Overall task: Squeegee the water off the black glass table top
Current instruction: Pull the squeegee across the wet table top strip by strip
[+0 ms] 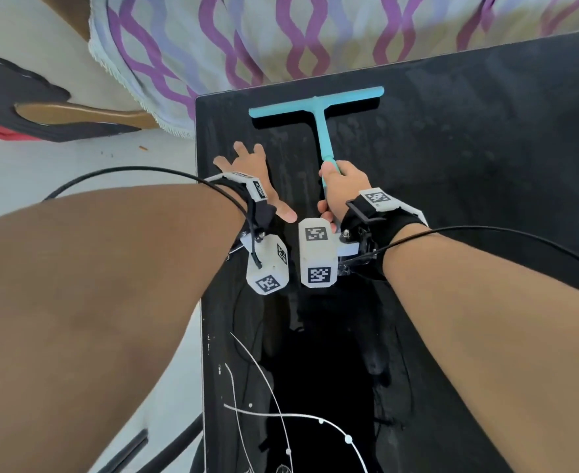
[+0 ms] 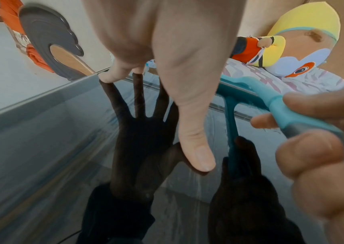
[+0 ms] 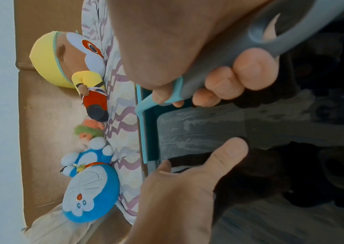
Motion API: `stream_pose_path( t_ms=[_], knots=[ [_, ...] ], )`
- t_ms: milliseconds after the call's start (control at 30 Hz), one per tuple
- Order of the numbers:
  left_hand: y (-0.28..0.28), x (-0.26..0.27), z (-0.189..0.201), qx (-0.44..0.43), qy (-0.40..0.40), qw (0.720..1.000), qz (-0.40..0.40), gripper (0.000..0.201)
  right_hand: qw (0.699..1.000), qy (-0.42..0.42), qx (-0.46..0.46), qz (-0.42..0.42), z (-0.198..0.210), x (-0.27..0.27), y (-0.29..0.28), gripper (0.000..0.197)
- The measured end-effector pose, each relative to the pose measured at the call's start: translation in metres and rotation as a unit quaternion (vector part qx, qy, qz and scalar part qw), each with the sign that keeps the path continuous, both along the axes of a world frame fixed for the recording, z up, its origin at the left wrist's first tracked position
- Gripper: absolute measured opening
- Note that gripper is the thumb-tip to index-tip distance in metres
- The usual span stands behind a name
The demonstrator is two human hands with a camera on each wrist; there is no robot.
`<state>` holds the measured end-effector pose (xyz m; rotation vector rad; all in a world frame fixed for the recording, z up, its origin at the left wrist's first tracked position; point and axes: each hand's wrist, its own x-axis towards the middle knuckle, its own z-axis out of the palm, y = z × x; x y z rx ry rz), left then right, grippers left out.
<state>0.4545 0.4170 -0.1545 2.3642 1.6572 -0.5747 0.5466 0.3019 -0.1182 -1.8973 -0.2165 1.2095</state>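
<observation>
A turquoise squeegee [image 1: 319, 110] lies with its blade on the black glass table top [image 1: 469, 148], near the far left corner. My right hand [image 1: 341, 186] grips its grey-ended handle [image 3: 225, 62], fingers curled round it. My left hand [image 1: 250, 172] rests flat on the glass beside it, fingers spread near the table's left edge, thumb [image 2: 196, 145] out toward the handle. Streaks of water [image 3: 189, 130] show on the glass behind the blade [image 3: 144, 132].
A bed with a purple-wave patterned cover [image 1: 281, 39] borders the table's far edge. Plush toys [image 3: 87, 186] lie on it against a cardboard backing. A black and wood object [image 1: 42, 114] lies on the floor to the left. Cables [image 1: 281, 414] trail over the near glass.
</observation>
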Motion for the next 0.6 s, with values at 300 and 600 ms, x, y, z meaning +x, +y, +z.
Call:
stream_pose_path(
  t_ms=[300, 600],
  knots=[
    [-0.020, -0.026, 0.013, -0.029, -0.069, 0.997, 0.021, 0.151, 1.000, 0.007, -0.024, 0.001, 0.000, -0.011, -0.049, 0.027],
    [-0.100, -0.061, 0.014, -0.023, -0.068, 0.997, -0.020, 0.109, 0.999, 0.012, -0.031, 0.012, 0.003, -0.027, -0.110, 0.030]
  ],
)
